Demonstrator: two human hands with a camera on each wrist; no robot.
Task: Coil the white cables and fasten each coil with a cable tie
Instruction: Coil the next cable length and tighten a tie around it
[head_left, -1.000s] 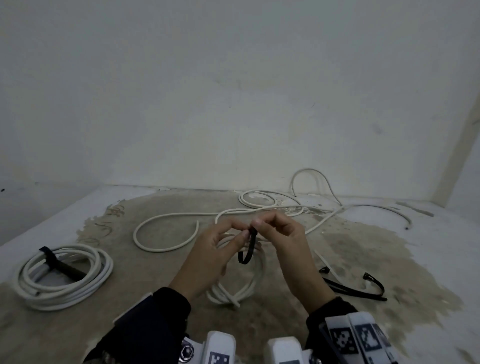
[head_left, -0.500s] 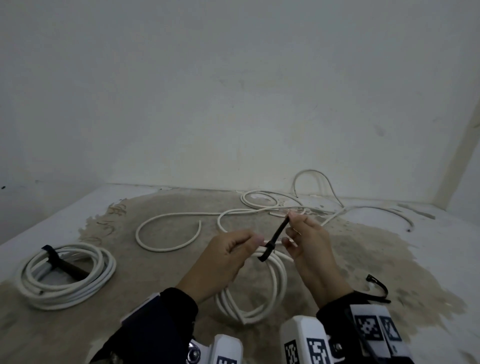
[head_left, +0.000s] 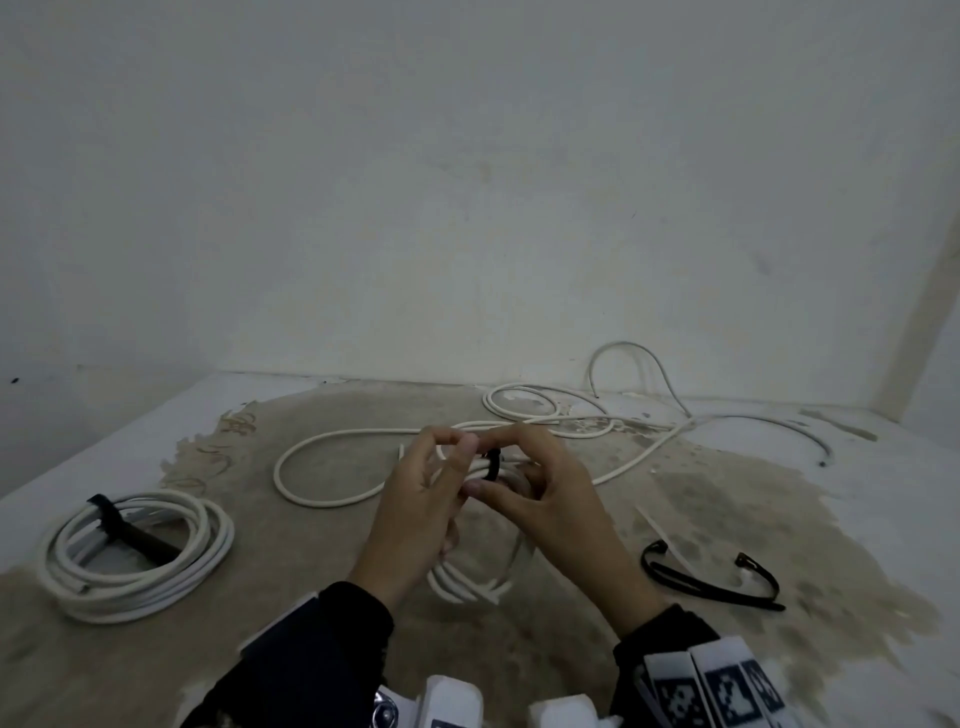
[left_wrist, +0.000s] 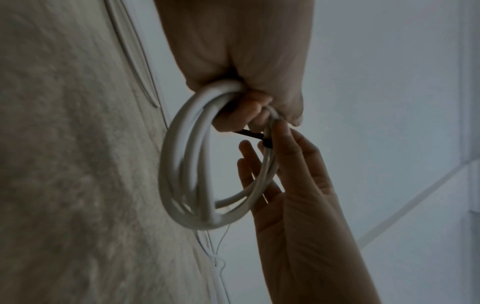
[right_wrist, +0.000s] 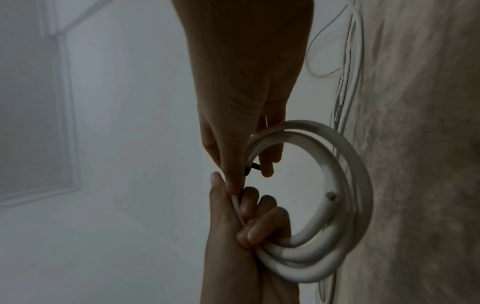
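Note:
A small white cable coil hangs from my two hands at the middle of the head view. My left hand grips the top of the coil, its fingers curled round the strands. A black cable tie is wrapped round the strands just beside that grip. My right hand pinches the tie between thumb and forefinger, its other fingers loose inside the coil. The tie's head sits against the cable; its lock is hidden by the fingers.
A finished coil with a dark tie lies on the stained floor at the left. Loose white cables sprawl behind my hands towards the wall. Two black ties lie on the floor at the right.
Half a second ago my right hand held the tie's strap stretched up and to the right. Now both hands are close together, higher up, and the tie is looped round the coil.

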